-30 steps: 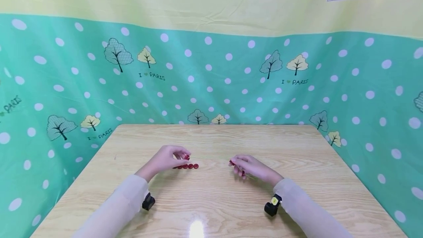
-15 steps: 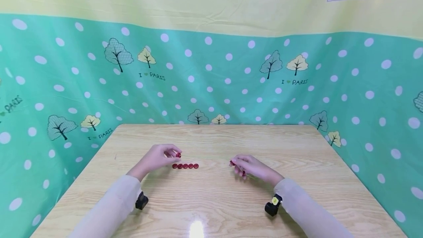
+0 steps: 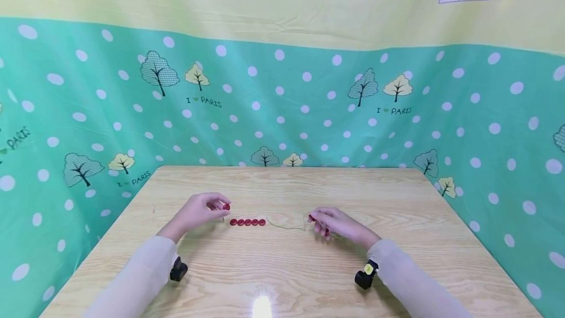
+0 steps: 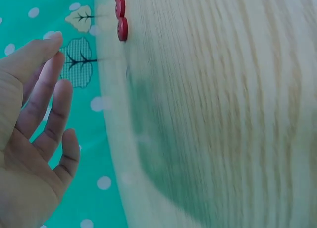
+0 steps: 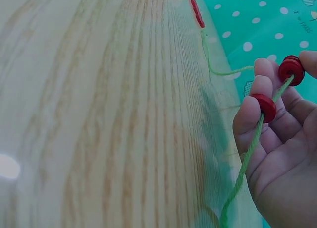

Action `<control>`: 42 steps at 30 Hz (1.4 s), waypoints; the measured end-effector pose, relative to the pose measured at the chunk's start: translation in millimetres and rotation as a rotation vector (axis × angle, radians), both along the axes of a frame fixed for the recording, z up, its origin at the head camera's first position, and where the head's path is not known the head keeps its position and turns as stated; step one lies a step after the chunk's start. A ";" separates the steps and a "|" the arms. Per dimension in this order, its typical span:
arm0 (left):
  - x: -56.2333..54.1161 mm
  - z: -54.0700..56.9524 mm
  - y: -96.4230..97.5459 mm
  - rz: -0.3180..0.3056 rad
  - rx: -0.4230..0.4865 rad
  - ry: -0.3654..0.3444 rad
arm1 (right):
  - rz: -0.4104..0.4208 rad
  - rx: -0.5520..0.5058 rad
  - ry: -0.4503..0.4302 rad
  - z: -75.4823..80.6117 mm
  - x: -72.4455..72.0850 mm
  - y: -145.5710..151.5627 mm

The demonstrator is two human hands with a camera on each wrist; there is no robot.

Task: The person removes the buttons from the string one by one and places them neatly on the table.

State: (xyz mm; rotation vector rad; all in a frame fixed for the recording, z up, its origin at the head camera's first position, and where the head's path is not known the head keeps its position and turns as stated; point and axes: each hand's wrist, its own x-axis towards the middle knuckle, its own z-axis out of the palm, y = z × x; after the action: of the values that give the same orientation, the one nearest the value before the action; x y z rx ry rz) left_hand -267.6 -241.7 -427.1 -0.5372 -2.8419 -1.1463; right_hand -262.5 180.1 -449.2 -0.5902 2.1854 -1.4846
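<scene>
Thumb and fingertips of my left hand (image 3: pixel 204 209) pinch a red button (image 3: pixel 226 206) just left of a row of red buttons (image 3: pixel 248 222) on the table. In the left wrist view the hand (image 4: pixel 37 124) hides that button, and the row's end button (image 4: pixel 122 29) lies beyond the fingers. My right hand (image 3: pixel 337 223) holds a green string with red buttons threaded on it. One red button (image 5: pixel 291 70) sits between thumb and forefinger, another (image 5: pixel 264 108) by the lower fingers. From this hand the green string (image 3: pixel 287 227) runs slack leftward to the row.
The wooden table (image 3: pixel 282 269) has a bright light reflection near its front. Behind it and along its sides hangs a green and yellow curtain (image 3: pixel 282 107) with dots and trees. A black wrist camera (image 3: pixel 178 270) is strapped on the left wrist, another (image 3: pixel 365 275) on the right.
My left hand has moved left with its red button, uncovering the left end of the row. The green string now shows slack between the row and my right hand, which has hardly moved.
</scene>
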 end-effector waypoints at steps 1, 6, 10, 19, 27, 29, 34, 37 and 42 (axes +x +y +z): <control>-0.3 -0.9 -1.8 0.004 -0.008 -0.002 | -0.001 0.001 0.002 0.0 -0.1 -0.1; -0.8 -9.8 -9.2 0.009 -0.039 -0.048 | -0.007 0.003 0.000 -1.7 -0.5 -0.8; -1.6 -17.8 -12.0 0.003 -0.055 -0.078 | -0.010 0.001 -0.004 -3.1 -1.1 -1.4; -2.7 -28.5 -13.4 -0.037 -0.067 -0.077 | -0.002 0.003 0.004 -2.4 1.3 -2.0; -4.3 -30.9 -11.9 -0.088 -0.112 -0.059 | -0.006 -0.001 0.008 -1.2 2.7 -1.3; -4.5 -30.9 -11.6 -0.095 -0.118 -0.055 | -0.004 0.002 0.011 -1.6 2.7 -1.6; -4.1 -30.8 -10.8 -0.092 -0.119 -0.055 | -0.005 0.002 0.010 -1.7 2.2 -2.8; -4.6 -31.5 -10.5 -0.078 -0.117 -0.065 | -0.004 -0.004 0.005 -1.0 1.3 -3.5; -6.6 -34.1 -11.3 -0.061 -0.126 -0.078 | 0.001 -0.007 0.002 -0.8 -0.5 -4.3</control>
State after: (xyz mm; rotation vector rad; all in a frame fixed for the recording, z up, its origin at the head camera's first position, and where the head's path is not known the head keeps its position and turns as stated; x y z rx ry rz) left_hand -274.2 -253.0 -461.2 -0.6025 -2.9998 -1.0239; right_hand -263.0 175.8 -450.0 -0.5955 2.1822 -1.4922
